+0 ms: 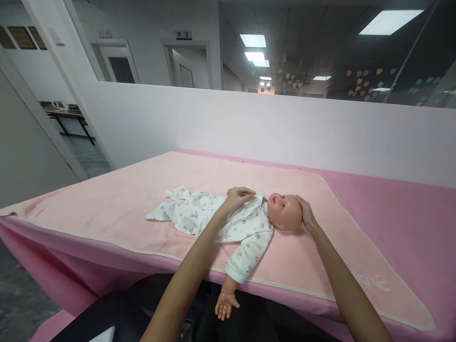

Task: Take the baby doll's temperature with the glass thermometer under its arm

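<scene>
A baby doll [285,211] lies on its back in a white patterned onesie [244,228], its head to the right. Across the doll's chest rests my left hand [239,198], its fingers stretched out over the fabric near the collar. Cupped against the crown of the head is my right hand [305,213], fingers extended along it and not closed around anything. One doll arm, in its sleeve [245,256], hangs over the near edge, with the bare doll hand [227,304] palm up. The empty-looking legs of the onesie trail to the left.
Under the doll is a peach blanket [124,204] on a pink-covered table [409,218]. A white wall [249,123] with a window above it borders the far side. My dark-clothed lap [270,318] is below the near edge, with a pale flat object [103,335] at left.
</scene>
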Tool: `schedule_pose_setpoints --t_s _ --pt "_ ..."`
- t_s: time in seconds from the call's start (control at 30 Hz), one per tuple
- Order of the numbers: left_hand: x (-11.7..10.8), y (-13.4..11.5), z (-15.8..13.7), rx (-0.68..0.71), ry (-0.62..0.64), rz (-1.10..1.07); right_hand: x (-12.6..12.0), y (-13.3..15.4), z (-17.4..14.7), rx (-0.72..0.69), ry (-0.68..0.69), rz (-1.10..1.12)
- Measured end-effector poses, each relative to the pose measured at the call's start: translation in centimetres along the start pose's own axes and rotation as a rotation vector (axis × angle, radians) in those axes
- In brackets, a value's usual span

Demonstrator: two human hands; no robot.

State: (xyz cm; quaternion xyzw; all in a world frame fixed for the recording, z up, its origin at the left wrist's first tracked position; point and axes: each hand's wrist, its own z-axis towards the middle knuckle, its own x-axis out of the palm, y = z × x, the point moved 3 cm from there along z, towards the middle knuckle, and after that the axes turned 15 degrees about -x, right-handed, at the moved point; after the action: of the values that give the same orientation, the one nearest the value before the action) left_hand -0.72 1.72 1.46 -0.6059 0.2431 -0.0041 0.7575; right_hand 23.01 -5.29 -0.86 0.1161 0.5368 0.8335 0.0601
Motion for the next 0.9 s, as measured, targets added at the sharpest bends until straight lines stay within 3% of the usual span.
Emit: schedule_pose_setpoints --t_s 0.07,0.13,0.27,0.37,0.5,0.63,0.77,0.9 --pt "1.0 -0.4 -0.3 0.027 0.124 0.085 -0.1 -0.3 0.2 0.008 0.019 0.005" --pt "1.6 -0.6 -0.6 0.056 0.164 0.192 -0.3 -0.7 0.4 -0.006 0.036 0.005" --pt "1.8 -0.3 -0.5 0.070 0.089 0.242 -1.6 -0.2 1.1 -0.190 -0.053 -0.011" --pt "1.1 0.6 0.1 -0.022 -0.023 0.028 -1.6 1.9 1.2 -0.338 -0.051 -0.125" --pt "0.1 2.0 1.0 -0.210 -0.079 -0.346 2.6 5.4 1.2 -0.466 0.267 -0.592" --pt "-0.3 2.7 1.3 -0.281 -0.062 -0.456 9.3 5.8 1.3 -0.578 0.616 -0.952" --pt "-0.3 3.1 1.3 -0.306 -0.047 -0.560 13.0 3.4 2.3 -0.467 0.637 -1.015" --pt "-0.3 2.9 1.3 -0.319 -0.053 -0.595 13.2 1.9 3.1 -0.449 0.564 -0.976"
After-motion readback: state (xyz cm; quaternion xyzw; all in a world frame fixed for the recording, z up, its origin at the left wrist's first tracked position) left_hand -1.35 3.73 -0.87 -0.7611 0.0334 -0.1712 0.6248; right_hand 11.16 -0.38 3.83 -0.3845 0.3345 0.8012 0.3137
